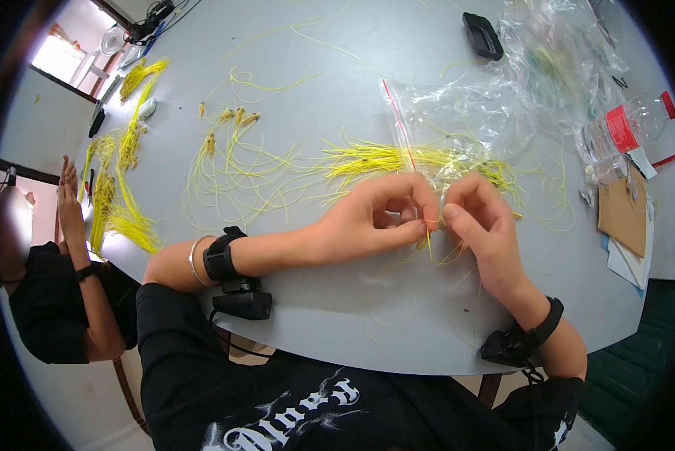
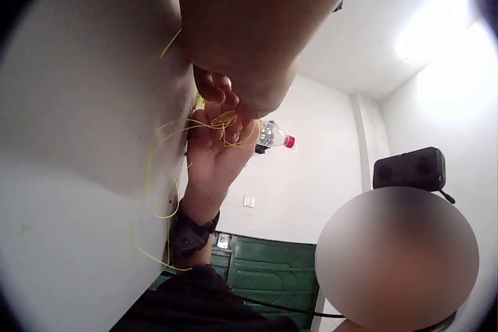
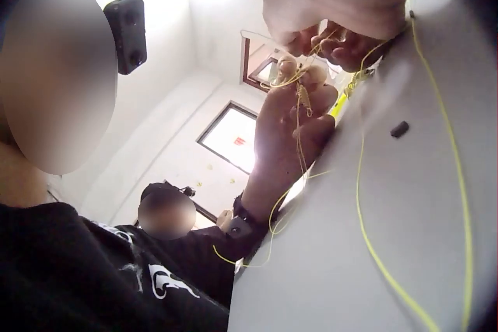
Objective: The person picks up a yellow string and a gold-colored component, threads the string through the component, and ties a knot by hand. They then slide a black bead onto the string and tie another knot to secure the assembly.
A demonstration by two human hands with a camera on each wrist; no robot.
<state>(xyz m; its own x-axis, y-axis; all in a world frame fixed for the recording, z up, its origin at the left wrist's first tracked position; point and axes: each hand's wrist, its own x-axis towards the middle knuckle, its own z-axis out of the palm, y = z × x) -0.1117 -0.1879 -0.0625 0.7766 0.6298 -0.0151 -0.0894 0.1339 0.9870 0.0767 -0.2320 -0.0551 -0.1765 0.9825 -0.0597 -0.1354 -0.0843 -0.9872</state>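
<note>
Both hands meet at the middle of the table's near side. My left hand pinches a thin yellow cord between thumb and index finger, other fingers curled in. Just to its right, my right hand pinches the same cord with thumb and curled forefinger. In the right wrist view a small wound yellow coil shows by the left fingertips, with loose ends trailing down. Loops of cord also run around the right hand in the left wrist view. Behind the hands lies a yellow cord bundle, partly under a clear plastic bag.
Loose cords with small brownish ends lie left of centre. More yellow bundles line the left edge, where another person sits. At right are a water bottle, a cardboard piece and crumpled plastic; a black case lies at back.
</note>
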